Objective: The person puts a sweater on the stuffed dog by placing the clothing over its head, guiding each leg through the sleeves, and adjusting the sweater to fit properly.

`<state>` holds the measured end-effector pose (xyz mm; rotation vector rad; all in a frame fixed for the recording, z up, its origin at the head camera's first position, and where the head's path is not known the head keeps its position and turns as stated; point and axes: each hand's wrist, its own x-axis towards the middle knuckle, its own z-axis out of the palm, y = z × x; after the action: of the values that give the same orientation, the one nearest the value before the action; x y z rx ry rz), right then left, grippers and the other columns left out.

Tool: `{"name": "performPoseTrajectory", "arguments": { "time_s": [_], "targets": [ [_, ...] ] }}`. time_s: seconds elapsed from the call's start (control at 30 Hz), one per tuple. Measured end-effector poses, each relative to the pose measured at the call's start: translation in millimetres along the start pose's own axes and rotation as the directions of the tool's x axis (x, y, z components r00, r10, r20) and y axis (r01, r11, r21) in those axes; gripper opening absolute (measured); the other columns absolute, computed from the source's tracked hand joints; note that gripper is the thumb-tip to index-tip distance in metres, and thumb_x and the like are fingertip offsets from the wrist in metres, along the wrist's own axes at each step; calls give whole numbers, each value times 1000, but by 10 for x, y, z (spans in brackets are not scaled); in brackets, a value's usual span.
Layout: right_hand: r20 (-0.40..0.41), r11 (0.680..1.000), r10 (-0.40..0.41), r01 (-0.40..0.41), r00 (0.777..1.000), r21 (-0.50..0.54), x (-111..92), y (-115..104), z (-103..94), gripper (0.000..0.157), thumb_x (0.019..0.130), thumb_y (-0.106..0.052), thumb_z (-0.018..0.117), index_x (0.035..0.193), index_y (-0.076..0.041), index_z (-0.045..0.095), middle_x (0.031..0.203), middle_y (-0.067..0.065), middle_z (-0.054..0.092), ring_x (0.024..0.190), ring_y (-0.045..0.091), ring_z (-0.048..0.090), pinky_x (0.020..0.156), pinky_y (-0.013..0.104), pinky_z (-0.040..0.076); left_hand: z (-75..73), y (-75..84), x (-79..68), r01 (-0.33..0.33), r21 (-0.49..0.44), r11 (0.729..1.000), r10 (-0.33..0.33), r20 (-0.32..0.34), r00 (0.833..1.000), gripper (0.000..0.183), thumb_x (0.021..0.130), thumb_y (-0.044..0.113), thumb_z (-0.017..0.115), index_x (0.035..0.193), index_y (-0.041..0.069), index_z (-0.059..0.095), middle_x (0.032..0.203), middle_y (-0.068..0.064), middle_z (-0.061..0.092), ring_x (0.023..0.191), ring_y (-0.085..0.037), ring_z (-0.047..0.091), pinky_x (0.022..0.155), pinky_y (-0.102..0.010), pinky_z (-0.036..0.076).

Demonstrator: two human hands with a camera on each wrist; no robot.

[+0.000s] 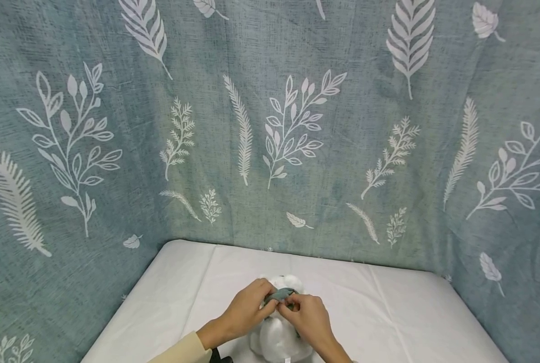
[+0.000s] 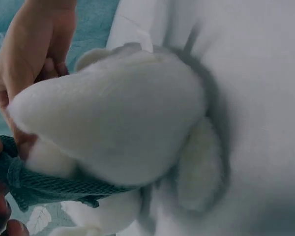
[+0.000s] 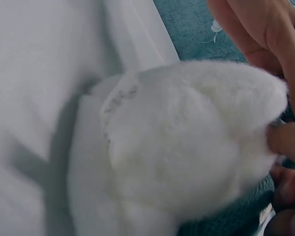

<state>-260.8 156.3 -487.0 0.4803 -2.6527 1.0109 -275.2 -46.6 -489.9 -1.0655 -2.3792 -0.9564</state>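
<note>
A white plush toy point(image 1: 280, 339) with rounded ears sits upright on the table, its back towards me. Around its neck goes a green knitted scarf point(image 1: 282, 294), whose weave shows clearly below the toy's body in the left wrist view. My left hand point(image 1: 251, 306) pinches the scarf at the left side of the neck. On the other side, my right hand point(image 1: 309, 318) pinches the scarf between thumb and fingers, close to the left hand's fingertips. White fur point(image 3: 182, 132) fills the right wrist view and hides part of the scarf. The toy's face is out of sight.
The toy rests on a white-covered table point(image 1: 233, 262). A blue-green curtain point(image 1: 315, 222) with white leaf prints hangs behind and along both sides. A small black object point(image 1: 220, 357) shows beside my left sleeve at the lower edge.
</note>
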Motion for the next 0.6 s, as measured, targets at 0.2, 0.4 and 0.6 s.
{"name": "performPoseTrajectory", "arguments": {
  "time_s": [0.2,0.4,0.6],
  "targets": [
    [-36,998,50,-49,998,30,30,9,34,21,84,-24,84,70,-15,72,51,-12,41,44,1,34,43,19,31,-13,35,-6,-74,11,997,73,64,995,9,107,25,58,105,17,62,94,11,53,78,0,44,66,-14,43],
    [188,916,163,-219,969,337,32,104,-50,18,95,-23,72,89,-6,75,67,-5,56,59,8,46,54,21,39,-104,-38,30,119,-178,977,-98,127,987,20,110,21,51,109,16,70,85,10,64,66,1,52,62,-20,47],
    [303,808,257,-376,918,453,35,135,-102,41,97,-46,69,97,-5,74,69,-2,54,60,13,40,55,26,37,-155,-128,34,276,-206,939,-242,173,955,18,100,18,67,117,23,73,83,12,70,53,-5,53,52,-23,46]
  ]
}}
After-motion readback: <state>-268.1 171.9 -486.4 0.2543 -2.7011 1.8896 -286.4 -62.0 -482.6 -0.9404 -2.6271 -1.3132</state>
